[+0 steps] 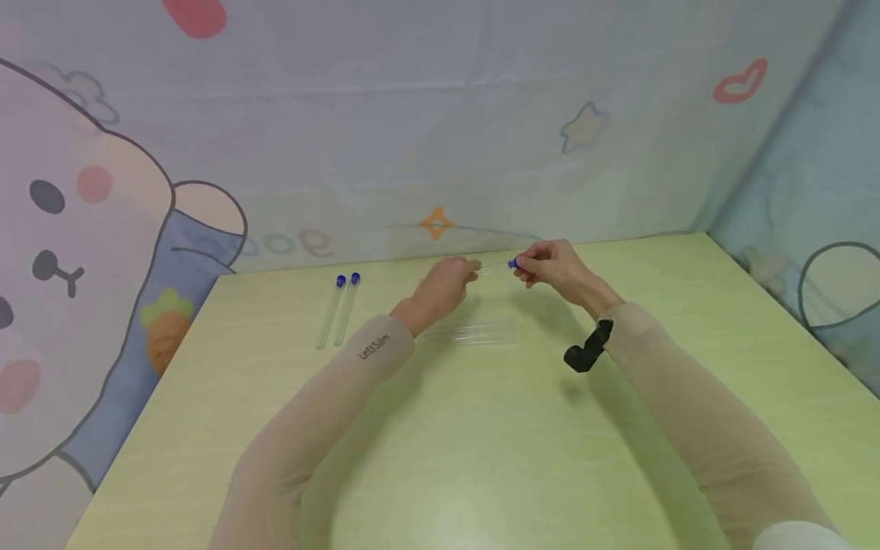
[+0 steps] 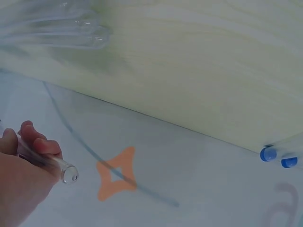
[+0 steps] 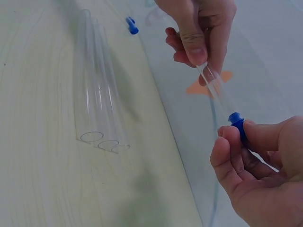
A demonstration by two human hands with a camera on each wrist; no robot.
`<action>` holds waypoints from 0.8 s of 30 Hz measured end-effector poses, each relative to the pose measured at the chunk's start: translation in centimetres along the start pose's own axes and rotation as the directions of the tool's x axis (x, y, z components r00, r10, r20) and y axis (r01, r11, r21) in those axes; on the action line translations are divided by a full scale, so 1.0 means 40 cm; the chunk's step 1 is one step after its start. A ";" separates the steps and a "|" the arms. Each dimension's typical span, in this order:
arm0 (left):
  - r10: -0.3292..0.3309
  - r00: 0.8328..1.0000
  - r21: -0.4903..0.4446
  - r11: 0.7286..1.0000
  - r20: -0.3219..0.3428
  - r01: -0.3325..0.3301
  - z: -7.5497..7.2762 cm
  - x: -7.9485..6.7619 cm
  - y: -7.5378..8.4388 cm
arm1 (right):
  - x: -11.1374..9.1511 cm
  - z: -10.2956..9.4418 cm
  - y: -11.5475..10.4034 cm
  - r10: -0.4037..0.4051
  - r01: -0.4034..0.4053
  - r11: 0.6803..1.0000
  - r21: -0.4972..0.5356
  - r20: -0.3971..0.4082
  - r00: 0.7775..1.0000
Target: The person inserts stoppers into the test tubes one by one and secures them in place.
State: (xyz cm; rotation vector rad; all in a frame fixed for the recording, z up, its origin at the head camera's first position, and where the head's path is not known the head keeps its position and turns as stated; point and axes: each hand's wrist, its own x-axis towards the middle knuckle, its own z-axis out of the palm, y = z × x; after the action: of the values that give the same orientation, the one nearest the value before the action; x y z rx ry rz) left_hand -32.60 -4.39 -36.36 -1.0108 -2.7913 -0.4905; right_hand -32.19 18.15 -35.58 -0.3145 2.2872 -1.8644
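Note:
My left hand (image 1: pixel 440 292) grips a clear test tube (image 3: pixel 216 89), held above the back of the table. In the left wrist view, the rounded end of this tube pokes out past the fingers. A blue stopper (image 3: pixel 238 128) is pinched between thumb and fingers of my right hand (image 1: pixel 558 272). Its narrow end is at the tube's mouth; whether it sits inside, I cannot tell. Below the hands, open clear tubes (image 3: pixel 98 90) lie side by side on the table, three mouths showing in the right wrist view.
Two tubes with blue stoppers (image 1: pixel 341 313) lie to the left on the pale wooden table (image 1: pixel 447 443). Behind the table's far edge hangs a printed cloth (image 1: pixel 385 145). A black wrist mount (image 1: pixel 588 347) sticks out from my right sleeve.

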 end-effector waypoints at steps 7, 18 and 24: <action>0.008 1.000 0.036 0.999 -0.028 -0.007 0.001 0.001 0.005 | 0.003 0.006 -0.004 0.014 -0.014 1.000 0.023 -0.032 0.999; 0.016 0.996 0.056 0.998 -0.083 -0.011 0.009 -0.004 0.004 | 0.009 0.015 -0.005 0.019 -0.017 0.998 0.058 -0.035 0.999; 0.028 0.997 0.060 0.998 -0.079 -0.023 0.012 -0.005 -0.002 | 0.007 0.013 -0.009 0.031 -0.031 0.999 0.016 -0.030 0.999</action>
State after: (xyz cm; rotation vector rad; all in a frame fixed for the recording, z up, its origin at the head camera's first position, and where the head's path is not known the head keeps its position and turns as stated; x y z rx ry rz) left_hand -32.51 -4.38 -36.88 -0.9912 -2.7029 -0.4328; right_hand -32.31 17.49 -35.33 -0.2486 2.2824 -1.8840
